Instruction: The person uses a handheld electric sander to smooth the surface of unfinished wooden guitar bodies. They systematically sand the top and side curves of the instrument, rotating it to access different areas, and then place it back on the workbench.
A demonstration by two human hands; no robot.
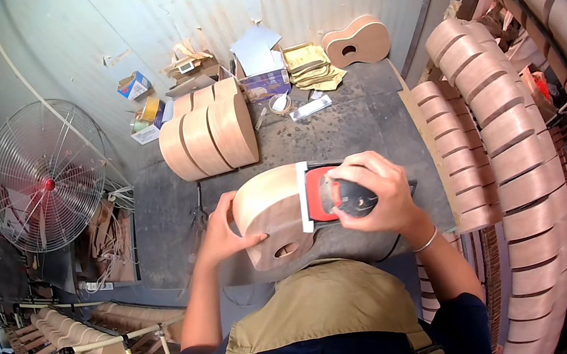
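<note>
A pale wooden ukulele or small guitar body [267,196] is held on its edge at the near side of the dark workbench. Its soundhole faces toward me. My left hand [225,236] grips the left end of the body, with the thumb on the soundhole face and the fingers round the curved side. A red and black electric sander [318,191] with a white-edged pad rests against the body's side. Over its dark rear part wraps my right hand [385,192], fingers closed. The right part of the body lies hidden behind the sander and my apron.
Several similar bodies [205,140] stand together on the workbench [372,121] at left. Another body [363,39] leans at the back, near yellow sanding sheets [312,68] and a purple box [266,85]. A large fan [49,175] is left; racked bodies [510,130] line the right.
</note>
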